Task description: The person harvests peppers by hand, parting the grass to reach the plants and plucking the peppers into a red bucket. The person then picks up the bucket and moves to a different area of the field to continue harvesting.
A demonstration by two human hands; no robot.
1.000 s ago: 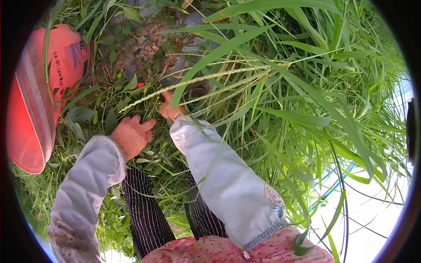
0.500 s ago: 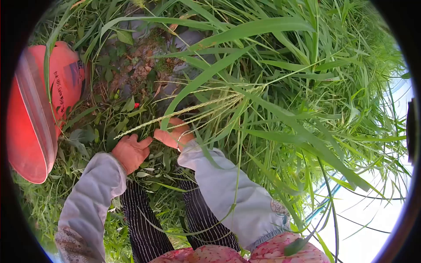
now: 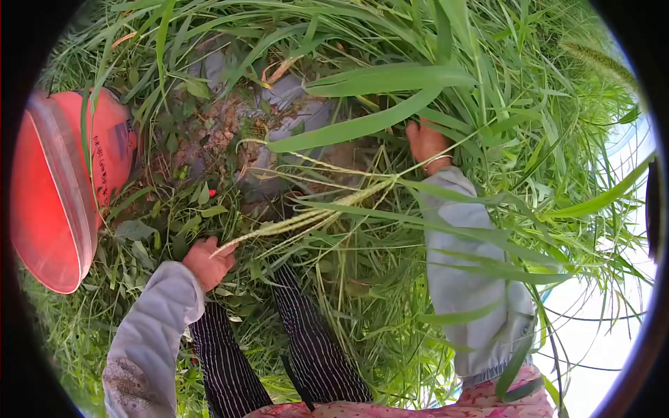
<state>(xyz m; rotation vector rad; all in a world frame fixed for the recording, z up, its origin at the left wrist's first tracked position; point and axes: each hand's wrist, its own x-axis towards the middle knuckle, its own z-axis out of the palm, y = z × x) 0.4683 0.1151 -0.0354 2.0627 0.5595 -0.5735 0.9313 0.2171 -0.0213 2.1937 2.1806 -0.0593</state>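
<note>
My left hand [image 3: 210, 263] is low among the leafy plants [image 3: 185, 226], its fingers curled into the foliage. What they hold, if anything, is hidden. A small red fruit [image 3: 212, 193], perhaps a pepper, shows just above that hand. On the right, my right hand [image 3: 428, 145], with a bracelet at the wrist, reaches into the tall grass [image 3: 481, 104]. Blades cover most of its fingers, so its grip does not show. A grass seed head [image 3: 334, 209] with several thin spikes spreads between both hands, its tips crossing in front of the left one.
At the left a red bucket [image 3: 111, 153] with dark writing lies tipped, its mouth facing me. Dark plastic sheeting [image 3: 300, 115] and bare soil [image 3: 212, 129] show at the upper middle. My striped trouser legs [image 3: 313, 327] stand in the greenery. Long blades hang close to the camera.
My right hand has moved away from beside the left hand, up and right into the tall grass. My left hand has shifted slightly down. The seed head has swung lower.
</note>
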